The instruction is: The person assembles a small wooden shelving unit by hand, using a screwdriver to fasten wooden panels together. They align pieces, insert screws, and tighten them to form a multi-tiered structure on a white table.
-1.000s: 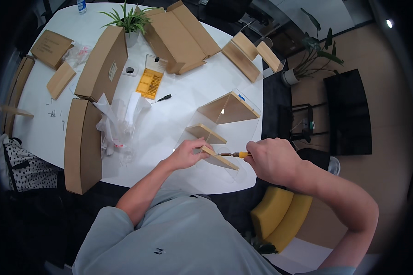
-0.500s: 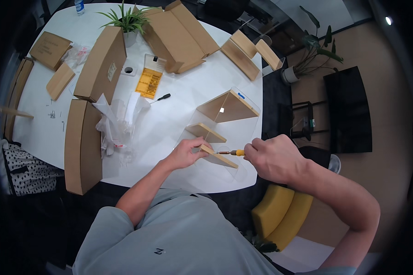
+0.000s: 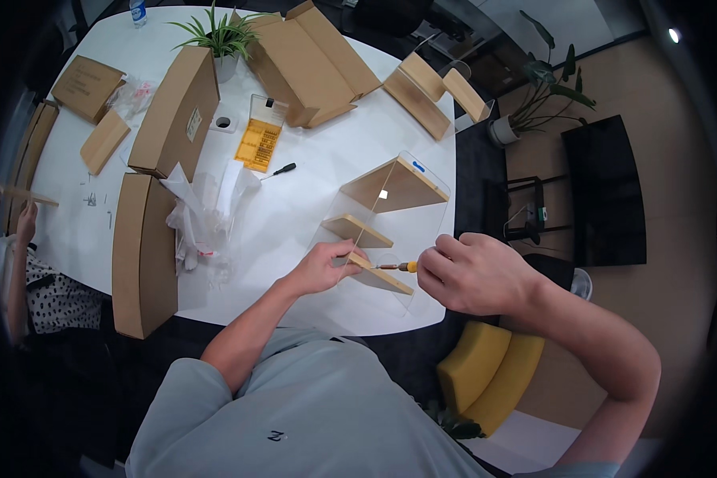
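In front of me on the white table [image 3: 295, 215] stands a shelf of wooden boards between clear plastic panels. My left hand [image 3: 324, 268] is closed around the left end of its nearest wooden board [image 3: 382, 276]. My right hand [image 3: 478, 273] grips a yellow-handled screwdriver [image 3: 406, 266], its shaft pointing left to the clear panel by that board. The exact spot where the tip meets is too small to make out. Farther back in the same piece are a small middle board [image 3: 358, 229] and a larger wooden board [image 3: 396, 187].
A yellow bit case [image 3: 258, 143], a black screwdriver [image 3: 280, 170] and plastic wrapping [image 3: 203, 215] lie left of the shelf. Cardboard boxes [image 3: 143, 255] stand beyond. Another wooden shelf [image 3: 418, 103] is at the far right. A co-worker's hand [image 3: 26, 223] holds a board at far left.
My right hand has turned on the screwdriver, its fingers shifting slightly left. At far left, a co-worker's hand and arm have come into view at a board.
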A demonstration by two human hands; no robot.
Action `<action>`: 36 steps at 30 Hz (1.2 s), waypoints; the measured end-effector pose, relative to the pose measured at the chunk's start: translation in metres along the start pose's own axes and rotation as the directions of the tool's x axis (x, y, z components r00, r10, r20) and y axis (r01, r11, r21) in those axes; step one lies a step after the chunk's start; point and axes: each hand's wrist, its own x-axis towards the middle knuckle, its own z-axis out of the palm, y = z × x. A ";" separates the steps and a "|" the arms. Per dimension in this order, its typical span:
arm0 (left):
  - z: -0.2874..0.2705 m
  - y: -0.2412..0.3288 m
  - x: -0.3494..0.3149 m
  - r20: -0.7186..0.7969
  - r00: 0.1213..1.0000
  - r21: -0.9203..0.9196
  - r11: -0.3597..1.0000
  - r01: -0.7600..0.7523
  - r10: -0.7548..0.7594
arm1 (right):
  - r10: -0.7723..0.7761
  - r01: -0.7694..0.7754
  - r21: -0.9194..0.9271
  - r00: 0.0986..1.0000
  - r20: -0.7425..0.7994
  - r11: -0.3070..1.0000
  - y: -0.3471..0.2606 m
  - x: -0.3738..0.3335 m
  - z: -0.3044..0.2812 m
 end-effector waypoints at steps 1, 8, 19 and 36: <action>0.000 0.001 0.000 0.001 1.000 -0.003 1.000 0.006 -0.006 | -0.054 0.054 -0.046 0.999 0.005 0.997 0.001 -0.001 0.000; 0.003 0.000 0.001 0.011 0.999 0.003 0.999 -0.047 0.047 | 0.466 -0.779 0.341 0.599 0.650 0.526 -0.001 0.019 -0.013; 0.005 0.004 -0.001 0.003 1.000 -0.011 0.999 0.031 -0.031 | 0.145 -0.156 0.149 0.986 0.081 0.976 -0.004 0.000 -0.002; 0.007 -0.004 -0.005 -0.023 1.000 0.014 1.000 -0.004 0.004 | 0.443 -0.534 0.248 0.829 0.341 0.808 -0.030 0.008 -0.005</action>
